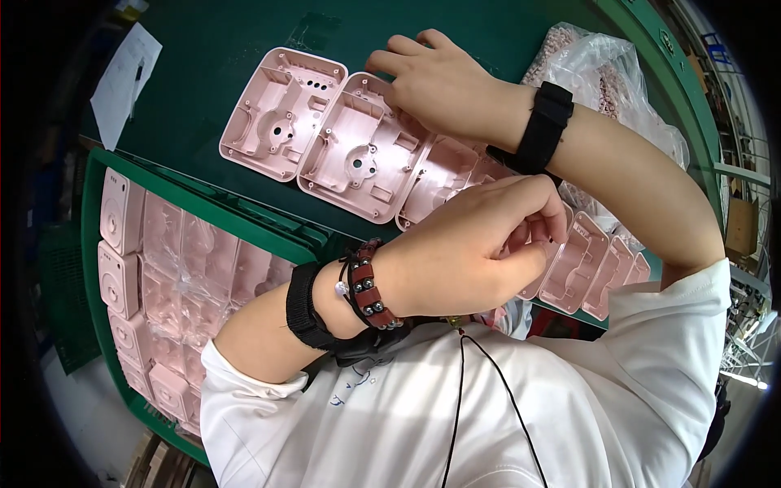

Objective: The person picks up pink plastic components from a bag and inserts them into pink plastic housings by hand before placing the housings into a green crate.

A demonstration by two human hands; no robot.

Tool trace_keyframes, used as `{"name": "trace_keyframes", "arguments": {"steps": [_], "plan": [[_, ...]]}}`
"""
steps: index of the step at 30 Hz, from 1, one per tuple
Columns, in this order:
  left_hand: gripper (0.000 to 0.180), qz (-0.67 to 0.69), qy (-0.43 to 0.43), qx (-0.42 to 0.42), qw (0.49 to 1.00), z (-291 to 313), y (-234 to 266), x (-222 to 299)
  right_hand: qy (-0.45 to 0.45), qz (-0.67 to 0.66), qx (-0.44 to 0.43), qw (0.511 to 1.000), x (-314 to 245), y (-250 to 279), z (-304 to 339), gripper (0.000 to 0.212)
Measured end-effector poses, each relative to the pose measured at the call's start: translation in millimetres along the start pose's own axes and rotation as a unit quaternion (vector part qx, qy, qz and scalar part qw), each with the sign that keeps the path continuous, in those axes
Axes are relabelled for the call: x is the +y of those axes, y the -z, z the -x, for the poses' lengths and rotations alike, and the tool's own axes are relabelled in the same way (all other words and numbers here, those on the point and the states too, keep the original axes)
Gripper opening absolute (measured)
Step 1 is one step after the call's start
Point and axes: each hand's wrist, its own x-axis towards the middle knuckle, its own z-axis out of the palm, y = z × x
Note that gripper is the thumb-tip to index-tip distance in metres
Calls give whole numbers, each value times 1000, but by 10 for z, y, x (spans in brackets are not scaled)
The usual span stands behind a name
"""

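Note:
My right hand (pixel 443 85) reaches over the far edge of a pale pink plastic housing (pixel 325 171). Its visible fingers are bent and spread apart; the thumb is hidden beneath the hand. Nearer to me, my left hand (pixel 480 244) is closed, with curled fingers and the thumb close to them. Whatever lies inside it is hidden. Left of the first housing is a similar open pink housing (pixel 254 146), with round holes and a raised ring inside. A third pink housing (pixel 435 175) is partly covered by both hands.
More pink shells (pixel 576 264) line the table (pixel 187 49) to the right. A clear plastic bag (pixel 643 106) of small pink pieces lies at the far right. At left stands a green crate (pixel 106 154) with wrapped pink housings (pixel 122 211). White paper (pixel 122 89) lies at the far left.

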Motion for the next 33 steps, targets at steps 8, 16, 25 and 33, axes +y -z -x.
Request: {"name": "trace_keyframes", "arguments": {"steps": [8,16,25,33], "plan": [[11,-39,-23,27,999,0,-14,-20,1,4,-55,998,3,132,49,13],[11,-63,-23,25,997,-29,7,-15,17,-44,-25,999,89,128,196,16],[25,365,63,192,909,-9,170,-2,-85,-253,175,948,208,823,825,13],[37,452,148,220,852,-150,31,-5,-105,-165,116,974,-318,812,1178,18]]}}
